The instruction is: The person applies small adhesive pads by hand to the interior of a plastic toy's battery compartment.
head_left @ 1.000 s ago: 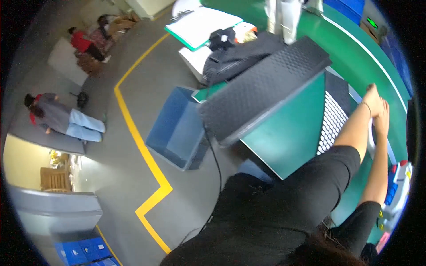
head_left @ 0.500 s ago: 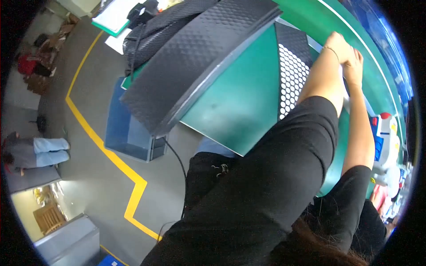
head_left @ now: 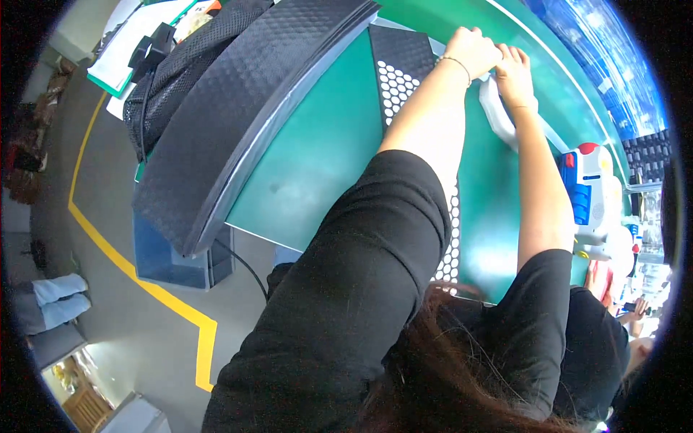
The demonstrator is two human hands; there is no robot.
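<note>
Green table (head_left: pixel 310 144), left hand (head_left: pixel 469 54) right by right hand (head_left: pixel 514 78)
Both kinda curled, can't tell what they're gripping, white curved piece (head_left: pixel 497 115) nearby

A flat black sheet (head_left: pixel 402 52) with rows of round white dots lies across the green tabletop (head_left: pixel 310 151), its plain end toward the far edge and its middle hidden, while a curved white piece (head_left: pixel 497 114) sits near that edge, just beside the right hand (head_left: pixel 515 83).
</note>
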